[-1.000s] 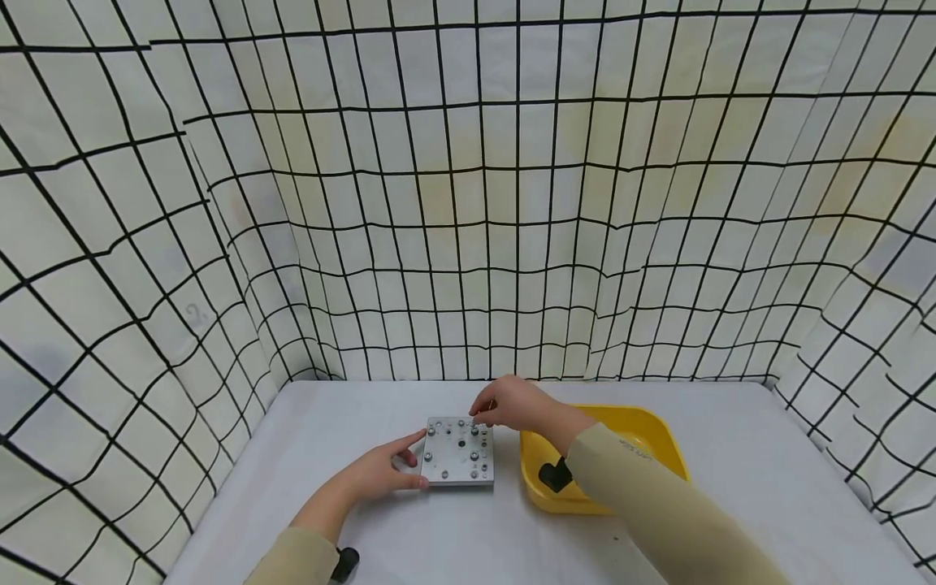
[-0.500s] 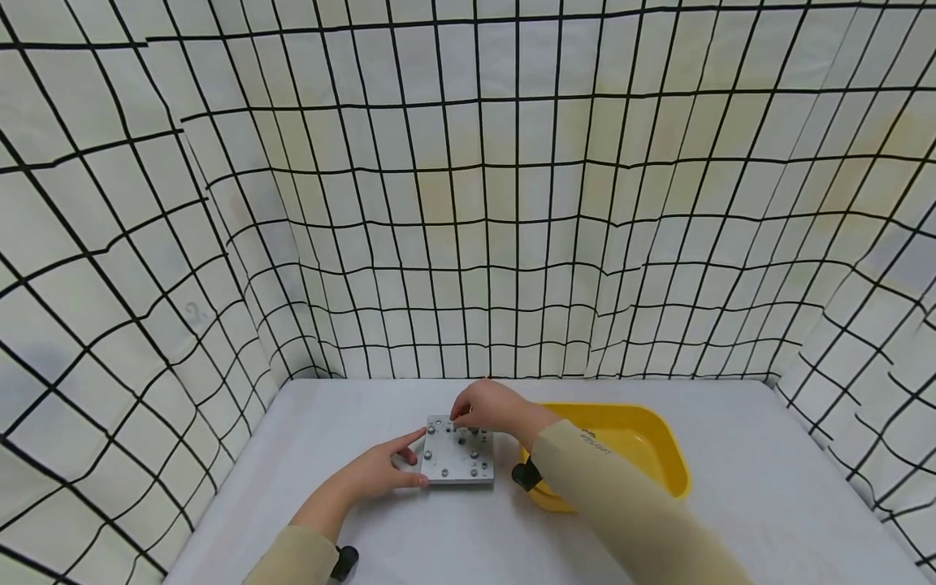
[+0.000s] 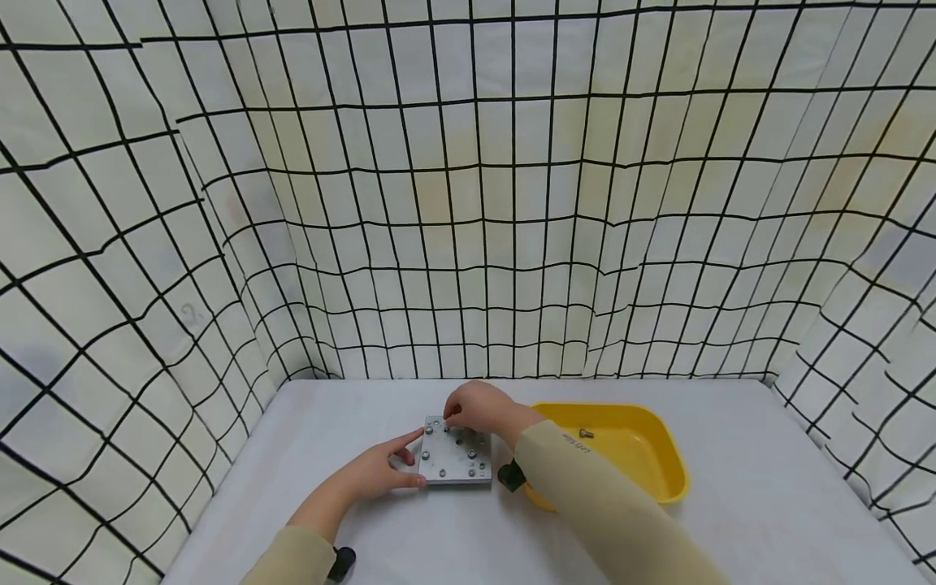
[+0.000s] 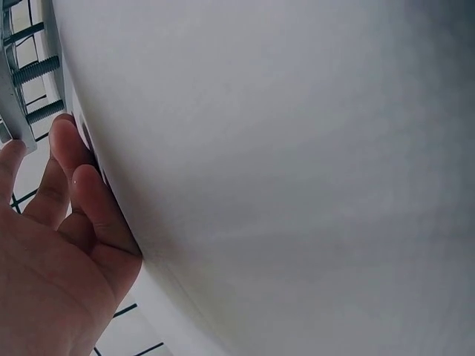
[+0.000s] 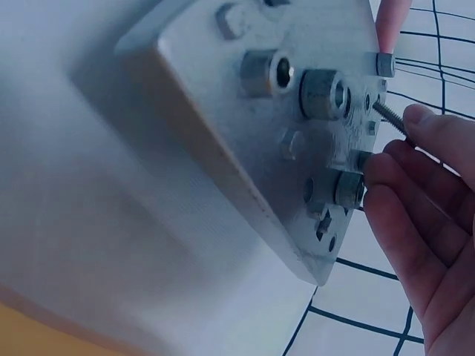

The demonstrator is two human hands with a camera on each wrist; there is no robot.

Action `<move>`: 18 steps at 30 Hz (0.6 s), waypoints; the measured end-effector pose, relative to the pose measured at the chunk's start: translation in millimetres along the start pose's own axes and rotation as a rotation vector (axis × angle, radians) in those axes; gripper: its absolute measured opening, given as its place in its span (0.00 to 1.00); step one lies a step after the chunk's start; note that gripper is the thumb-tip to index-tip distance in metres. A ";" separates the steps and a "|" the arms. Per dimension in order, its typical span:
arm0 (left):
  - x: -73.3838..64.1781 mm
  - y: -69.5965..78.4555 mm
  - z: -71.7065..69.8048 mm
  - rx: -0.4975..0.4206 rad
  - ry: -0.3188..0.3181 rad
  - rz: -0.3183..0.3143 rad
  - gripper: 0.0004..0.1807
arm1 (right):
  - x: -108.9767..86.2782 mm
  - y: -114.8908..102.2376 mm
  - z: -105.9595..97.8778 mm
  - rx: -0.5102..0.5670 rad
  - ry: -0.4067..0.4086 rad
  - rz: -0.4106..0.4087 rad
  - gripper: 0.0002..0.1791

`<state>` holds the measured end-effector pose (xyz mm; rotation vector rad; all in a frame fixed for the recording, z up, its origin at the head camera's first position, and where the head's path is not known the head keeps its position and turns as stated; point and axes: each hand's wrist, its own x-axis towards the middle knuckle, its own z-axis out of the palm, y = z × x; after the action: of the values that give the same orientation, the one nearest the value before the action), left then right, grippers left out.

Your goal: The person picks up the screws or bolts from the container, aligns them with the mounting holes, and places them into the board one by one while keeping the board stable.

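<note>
A square metal plate [image 3: 455, 459] bearing several socket-head and hex bolts lies on the table. Threaded shafts [image 4: 37, 72] show beneath it in the left wrist view. My left hand [image 3: 374, 471] is at the plate's left side, index finger and thumb extended against its edge, the other fingers bent by the tabletop. Over the plate's far part, my right hand [image 3: 478, 406] pinches a thin threaded screw [image 5: 391, 119] between thumb and fingers. The screw's tip points at the plate's face near a small hole; its head is hidden by the fingers.
A yellow tray [image 3: 676, 479] stands right of the plate, partly behind my right forearm. One small bolt [image 3: 586, 433] lies in it. White walls with a black grid [image 3: 468, 244] enclose the table at the back and sides.
My right hand has shifted left across the plate's far edge, from its right corner toward the left. More of the yellow tray and the bolt inside now shows. The left hand stays put.
</note>
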<state>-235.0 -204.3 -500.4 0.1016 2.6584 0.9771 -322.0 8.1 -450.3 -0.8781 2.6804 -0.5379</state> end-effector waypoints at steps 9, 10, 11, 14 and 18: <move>0.9 -3.0 0.2 -0.008 -0.001 0.003 0.51 | 2.3 -4.2 2.6 -0.065 0.003 -0.005 0.04; 1.0 -3.2 0.4 -0.006 0.001 0.002 0.51 | 2.3 -5.1 2.7 -0.075 -0.001 -0.006 0.04; 1.2 -3.4 0.5 -0.004 0.003 0.000 0.51 | 2.3 -6.0 2.8 -0.085 -0.005 -0.009 0.05; 0.8 -3.1 0.3 -0.004 0.006 0.001 0.51 | 2.1 -8.5 3.8 -0.113 -0.014 -0.032 0.05; 0.4 -2.3 -0.2 -0.008 0.004 0.003 0.50 | 2.9 -9.1 6.4 -0.149 -0.008 -0.073 0.05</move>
<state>-235.4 -206.1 -501.8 0.1018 2.6590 0.9894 -317.2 -2.1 -452.6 -1.0187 2.7184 -0.3524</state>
